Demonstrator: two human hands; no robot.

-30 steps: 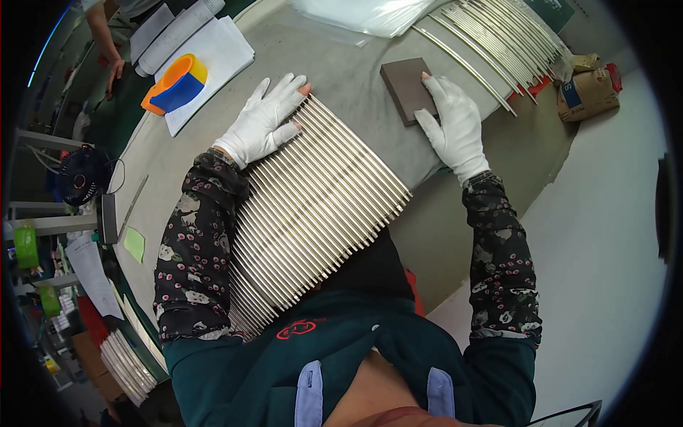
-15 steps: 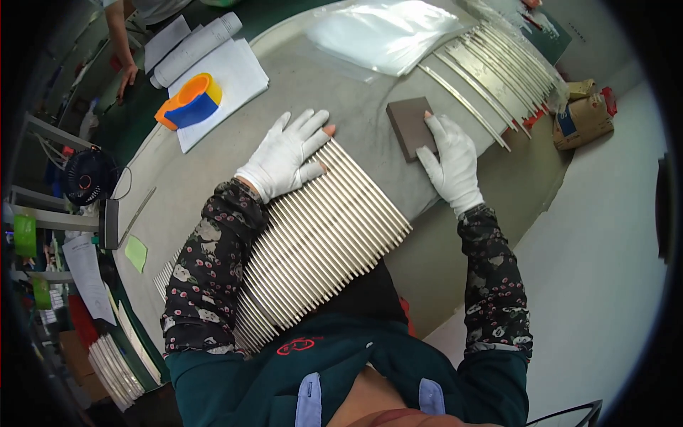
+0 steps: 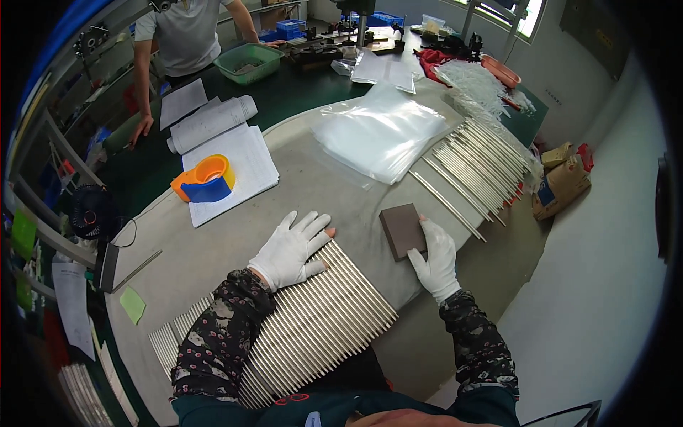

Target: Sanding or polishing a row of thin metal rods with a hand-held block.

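My left hand (image 3: 290, 250), in a white glove with bare thumb and fingertip showing, lies flat with fingers spread on the upper end of a row of thin silvery metal rods (image 3: 324, 313). The rods lie side by side on the grey-covered table, their ends reaching its near edge. To the right, my right hand (image 3: 437, 260), also gloved, grips the right side of a brown rectangular block (image 3: 400, 226) between thumb and fingers. The block rests on the table cover, apart from the rods.
More metal rods (image 3: 473, 167) lie at the right, beside clear plastic bags (image 3: 384, 135). An orange-and-blue tape dispenser (image 3: 206, 181) sits on papers (image 3: 249, 160) at the left. Across the table, another person (image 3: 188, 35) stands near a green basket (image 3: 249, 64). A small fan (image 3: 96, 212) stands far left.
My view has tilted up, so the table sits lower in the picture and more of the far side shows. Both hands keep nearly the same places on the rods and block.
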